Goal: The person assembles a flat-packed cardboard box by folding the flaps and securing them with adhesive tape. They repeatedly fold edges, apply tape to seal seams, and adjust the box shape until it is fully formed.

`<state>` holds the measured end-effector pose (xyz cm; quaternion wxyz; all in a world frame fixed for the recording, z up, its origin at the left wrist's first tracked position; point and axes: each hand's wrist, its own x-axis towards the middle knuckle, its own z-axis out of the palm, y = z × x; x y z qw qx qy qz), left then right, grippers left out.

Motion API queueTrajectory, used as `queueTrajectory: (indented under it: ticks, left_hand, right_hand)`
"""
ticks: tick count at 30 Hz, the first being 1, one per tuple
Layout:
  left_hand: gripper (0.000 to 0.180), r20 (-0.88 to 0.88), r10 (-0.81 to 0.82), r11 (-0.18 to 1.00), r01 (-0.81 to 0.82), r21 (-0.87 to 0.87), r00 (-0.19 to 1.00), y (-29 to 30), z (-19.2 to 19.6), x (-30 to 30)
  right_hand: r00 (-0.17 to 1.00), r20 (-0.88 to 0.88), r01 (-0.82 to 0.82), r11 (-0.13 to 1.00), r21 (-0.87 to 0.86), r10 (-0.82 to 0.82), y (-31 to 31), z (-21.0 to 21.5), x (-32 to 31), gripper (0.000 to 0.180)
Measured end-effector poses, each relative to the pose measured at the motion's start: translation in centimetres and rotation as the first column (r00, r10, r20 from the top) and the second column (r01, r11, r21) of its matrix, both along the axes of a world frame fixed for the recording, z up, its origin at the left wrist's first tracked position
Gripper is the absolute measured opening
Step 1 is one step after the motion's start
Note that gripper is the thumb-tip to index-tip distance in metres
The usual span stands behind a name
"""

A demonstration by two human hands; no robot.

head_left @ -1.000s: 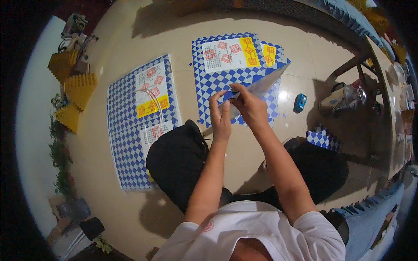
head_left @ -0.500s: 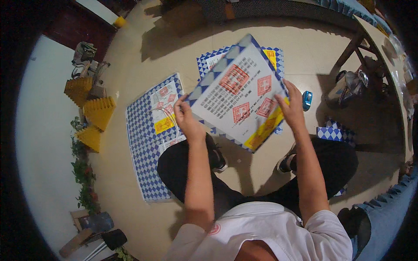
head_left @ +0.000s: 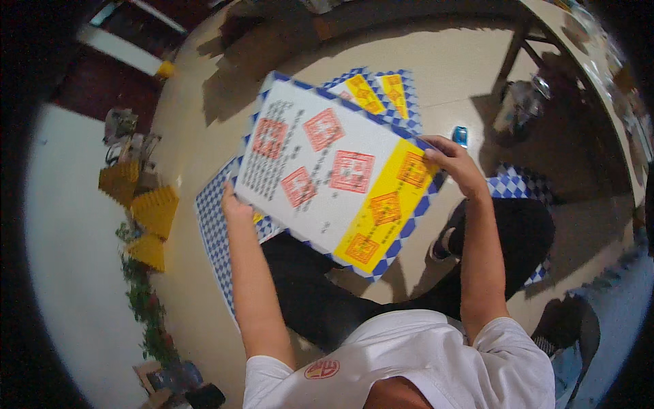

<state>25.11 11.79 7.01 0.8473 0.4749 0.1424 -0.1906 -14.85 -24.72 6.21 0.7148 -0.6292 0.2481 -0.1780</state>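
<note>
I hold a large flat sheet (head_left: 327,170) up in front of me, white with red square prints, a yellow band and a blue-and-white chequered border. My left hand (head_left: 235,203) grips its left edge and my right hand (head_left: 453,163) grips its right edge. Beneath it on the tan floor lie more sheets of the same kind: one at the left (head_left: 212,232) and others at the back (head_left: 381,92). My dark-trousered legs (head_left: 327,300) show below the sheet.
A small blue object (head_left: 461,135) lies on the floor by my right hand. Another chequered sheet (head_left: 518,185) is at the right. Yellow folded paper stacks (head_left: 146,211) sit at the left. A wooden table leg (head_left: 514,48) and clutter stand at the back right.
A second ago both hands were together over the floor sheets. Since then they have lifted and spread one sheet wide, bringing it closer to me.
</note>
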Motion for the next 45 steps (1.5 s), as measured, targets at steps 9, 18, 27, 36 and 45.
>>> queueTrajectory:
  ticks: [9,18,27,36,45]
  left_hand:
    - [0.061,0.004,-0.049,0.989,0.048,0.143,0.999,-3.4,-0.2,-1.0]
    - [0.058,0.014,-0.044,0.997,0.043,0.067,0.999,-3.0,-0.6,0.3]
    - [0.055,0.060,-0.145,0.966,0.154,-0.207,0.988,-3.1,-0.1,-1.4]
    - [0.063,0.160,-0.442,0.887,0.457,-0.070,0.883,-9.6,3.9,-12.2]
    - [0.046,-0.047,-0.354,0.935,0.354,-0.018,0.934,-13.1,2.7,-22.9]
  right_hand:
    - [0.993,0.043,-0.109,0.990,0.091,0.106,0.2,2.6,-1.7,0.052]
    - [0.989,0.044,-0.137,0.988,-0.076,0.141,1.1,6.0,-2.3,0.049]
    - [0.987,0.027,-0.128,0.875,-0.467,0.159,2.7,7.7,-3.6,0.061]
    - [0.995,0.094,0.086,0.261,-0.961,0.017,6.8,8.3,-0.5,0.058]
    - [0.979,-0.068,-0.063,-0.033,-0.997,0.192,10.4,5.4,1.0,0.059]
